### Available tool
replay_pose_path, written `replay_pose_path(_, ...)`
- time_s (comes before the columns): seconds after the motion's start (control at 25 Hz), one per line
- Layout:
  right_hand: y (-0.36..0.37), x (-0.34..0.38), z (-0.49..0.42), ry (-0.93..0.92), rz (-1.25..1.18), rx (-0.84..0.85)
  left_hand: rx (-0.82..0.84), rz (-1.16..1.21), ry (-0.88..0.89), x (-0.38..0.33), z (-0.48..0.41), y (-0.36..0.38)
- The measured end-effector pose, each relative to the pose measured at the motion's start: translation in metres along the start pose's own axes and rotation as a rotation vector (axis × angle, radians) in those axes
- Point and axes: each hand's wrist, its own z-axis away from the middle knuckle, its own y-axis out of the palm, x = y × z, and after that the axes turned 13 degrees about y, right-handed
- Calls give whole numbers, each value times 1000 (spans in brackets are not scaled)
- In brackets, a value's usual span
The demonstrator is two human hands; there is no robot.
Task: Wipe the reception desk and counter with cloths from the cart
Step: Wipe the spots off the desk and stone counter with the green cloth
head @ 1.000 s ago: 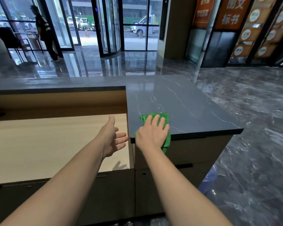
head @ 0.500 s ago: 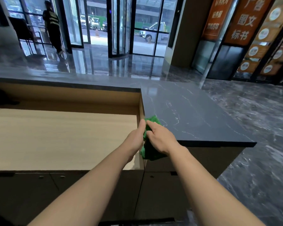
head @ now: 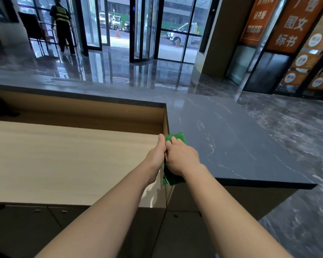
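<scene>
A green cloth [head: 173, 175] is bunched up between both hands right at the inner corner where the dark marble counter [head: 231, 142] meets the lower wooden desk [head: 63, 161]. The right hand [head: 181, 159] is closed over the top of it, fingers curled down into the fabric, so that grip is clearly holding the cloth. The left hand [head: 157, 155] is pressed up against the right one from the side, thumb pointed forward along the edge; its grip seems to be pinching the cloth too, though the fingers are hidden behind the right hand (so how tight can't really be told). A bit of green is seen poking out ahead of the knuckles on the marble, and a larger flap is hanging down below the right wrist over the counter's near edge. Both forearms are stretched out from the bottom of the view. The wooden surface is left bare apart from something dark at the far left edge, too cut off to be identified. Further back, a person in a reflective vest [head: 62, 25] is seen by the glass doors [head: 145, 28].
</scene>
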Motion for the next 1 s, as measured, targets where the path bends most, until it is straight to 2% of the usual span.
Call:
replay_pose_path(0.36, -8, 4, -115, -40, 80, -22, -20, -19, -32, -27, -102, -10)
replay_pose_path(0.56, -9, 5, -179, -68, 118, -31, -122, -33, -7, -35, -156, -12)
replay_pose_path(0.64, -10, 4, -200, -71, 97, -23, -94, -49, -10, -38, -176, -14)
replay_pose_path(0.8, -11, 3, -226, -80, 44, -6, -83, -145, 8, -41, -208, -16)
replay_pose_path(1.0, -5, -1, -226, -104, -1, 2, -61, -23, 38, -38, -210, -13)
